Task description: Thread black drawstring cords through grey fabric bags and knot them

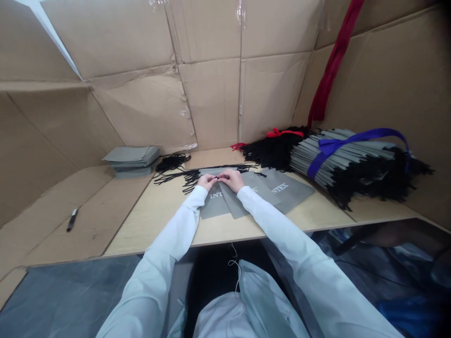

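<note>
Under the fingers (207,180) lie flat matte grey paper bags (292,190) printed with white capital lettering, and thin black cords (190,177) trail away to the fingers' left. Both sleeves (268,220) nearer than the fingers are white, on a pale wood worktop (165,220). Right of the fingers, a bundle of grey bags and black cords (338,159) carries a glossy blue ribbon (355,140), with a red ribbon (284,133) behind it. Tan corrugated cardboard (211,94) walls surround everything beyond the fingers.

From the head camera I see my left hand (207,181) and my right hand (230,179) pinching a black cord (192,177) together, just above gray bags (285,190) on the table (155,220). To the right lies a big bundle (347,159) with blue ribbon (355,143), and to the left a small stack (132,160).
</note>
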Motion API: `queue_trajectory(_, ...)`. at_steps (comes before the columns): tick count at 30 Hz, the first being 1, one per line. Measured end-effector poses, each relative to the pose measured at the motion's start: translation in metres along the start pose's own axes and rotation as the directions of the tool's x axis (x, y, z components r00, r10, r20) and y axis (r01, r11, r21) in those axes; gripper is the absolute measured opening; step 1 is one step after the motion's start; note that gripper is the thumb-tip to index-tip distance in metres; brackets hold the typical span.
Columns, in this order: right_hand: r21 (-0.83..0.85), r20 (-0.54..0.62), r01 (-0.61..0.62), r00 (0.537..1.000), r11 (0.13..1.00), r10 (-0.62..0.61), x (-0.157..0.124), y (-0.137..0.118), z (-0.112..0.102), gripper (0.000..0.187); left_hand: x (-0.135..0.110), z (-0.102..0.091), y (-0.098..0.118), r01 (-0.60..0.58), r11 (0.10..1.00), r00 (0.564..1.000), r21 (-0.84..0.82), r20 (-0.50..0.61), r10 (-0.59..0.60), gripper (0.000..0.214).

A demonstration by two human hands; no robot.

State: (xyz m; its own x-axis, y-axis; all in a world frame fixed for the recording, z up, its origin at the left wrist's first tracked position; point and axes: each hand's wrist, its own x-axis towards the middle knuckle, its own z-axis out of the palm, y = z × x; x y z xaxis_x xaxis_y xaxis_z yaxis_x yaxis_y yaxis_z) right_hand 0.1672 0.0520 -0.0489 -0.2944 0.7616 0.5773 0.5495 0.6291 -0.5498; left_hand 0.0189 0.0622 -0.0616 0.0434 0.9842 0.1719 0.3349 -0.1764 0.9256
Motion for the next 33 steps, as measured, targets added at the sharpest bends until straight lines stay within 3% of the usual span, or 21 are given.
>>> queue_trajectory(5, 0.175, -0.014, -0.01, 1.0, 0.985, 0.013, 0.001, -0.002, -0.013, 0.019, -0.003, -0.005, 0.01, 0.034, 0.961, 0.994, -0.276, 0.109, -0.003, 0.022)
queue_trajectory(13, 0.399, 0.165, -0.031, 0.986, 0.916, -0.038, 0.002, -0.008, -0.019, 0.023, -0.015, -0.002, 0.025, 0.227, 0.803, 0.962, -0.551, 0.254, -0.098, 0.017)
queue_trajectory(20, 0.424, 0.128, -0.016, 0.991, 0.906, -0.042, 0.002, -0.007, -0.016, 0.021, -0.019, -0.002, 0.032, 0.393, 0.649, 0.919, -0.651, 0.275, -0.281, 0.006)
queue_trajectory(24, 0.405, 0.141, -0.032, 0.99, 0.914, -0.028, 0.001, -0.006, -0.014, 0.021, -0.017, -0.002, 0.029, 0.491, 0.574, 0.866, -0.655, 0.298, -0.401, 0.003)
queue_trajectory(28, 0.375, 0.173, -0.023, 0.984, 0.927, -0.046, 0.001, -0.005, -0.015, 0.021, -0.017, -0.003, 0.024, 0.577, 0.517, 0.812, -0.632, 0.378, -0.444, 0.002)
queue_trajectory(33, 0.385, 0.194, -0.025, 0.979, 0.923, -0.055, 0.002, -0.001, -0.015, 0.021, -0.017, -0.002, 0.021, 0.543, 0.545, 0.833, -0.638, 0.328, -0.446, 0.006)
